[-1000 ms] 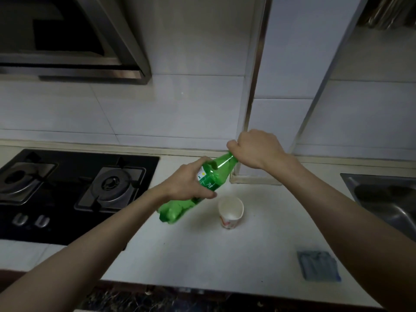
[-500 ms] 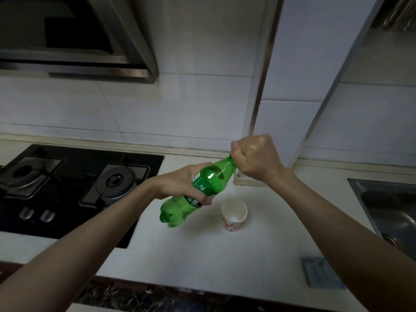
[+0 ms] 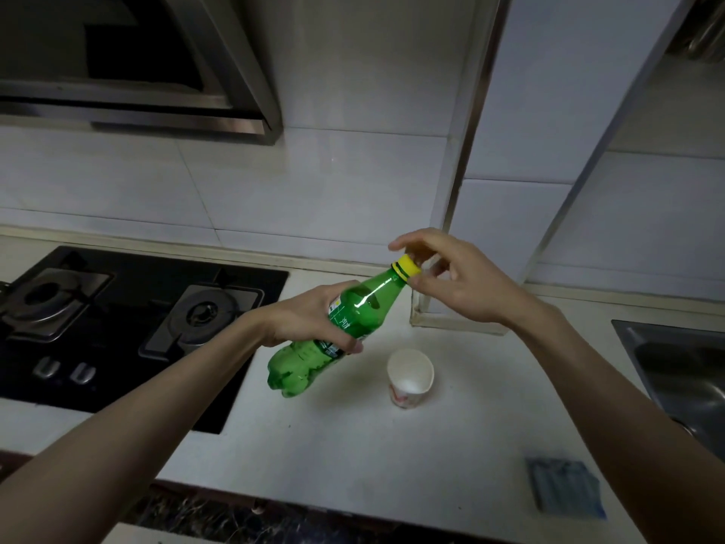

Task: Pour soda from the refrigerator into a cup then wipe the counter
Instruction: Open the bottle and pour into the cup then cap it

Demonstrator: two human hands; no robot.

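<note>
Nearest, a folded blue cloth [image 3: 565, 489] is seen on the worktop [image 3: 353, 457]. Beyond it an empty paper cup [image 3: 410, 376] stands upright, light and easily toppled. Above, the green soda bottle [image 3: 337, 331] is held tilted, the left hand [image 3: 314, 320] wrapped around its slippery, yielding middle. At the yellow cap [image 3: 406, 267], the right hand [image 3: 459, 280] is loosely opened, fingertips just touching.

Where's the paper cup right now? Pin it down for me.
In the head view the paper cup stands upright on the white counter, just right of the green bottle and its base, between the stove and the sink.
</note>
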